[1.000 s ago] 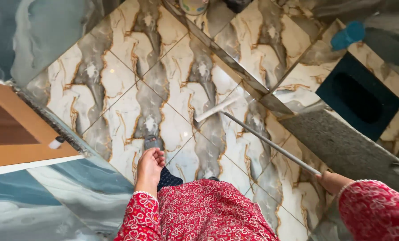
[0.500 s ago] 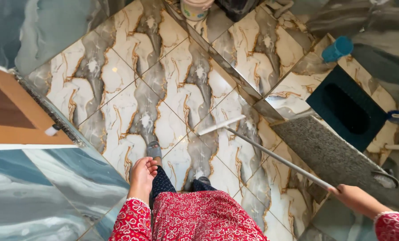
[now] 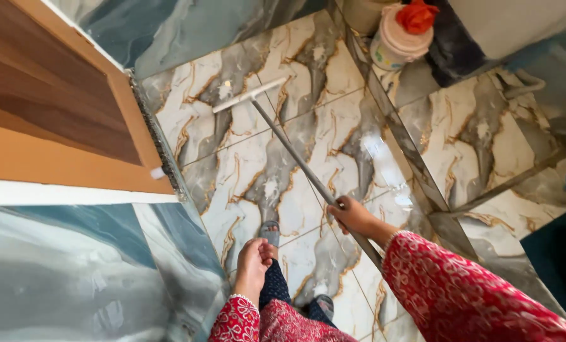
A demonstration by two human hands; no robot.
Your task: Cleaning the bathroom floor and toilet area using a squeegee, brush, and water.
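Observation:
My right hand (image 3: 352,216) grips the grey metal pole of a floor wiper (image 3: 294,154). The pole runs up and to the left to its white blade (image 3: 247,95), which rests on the marbled floor tiles near the wall. My left hand (image 3: 254,262) hangs loosely by my leg with the fingers lightly curled and nothing in it. Both sleeves are red with a white floral pattern. My feet in grey sandals (image 3: 270,232) stand on the tiles just below the hands.
A brown wooden door (image 3: 55,120) stands open at the left, above a blue-grey marbled wall panel (image 3: 74,272). A cream bucket with an orange-red mug on it (image 3: 398,35) sits at the top right. A raised tile step (image 3: 422,171) crosses the floor.
The view swung left. My right hand swept the wiper from the floor's middle toward the far left corner near the door and now holds the pole farther along. The left hand stayed by my leg.

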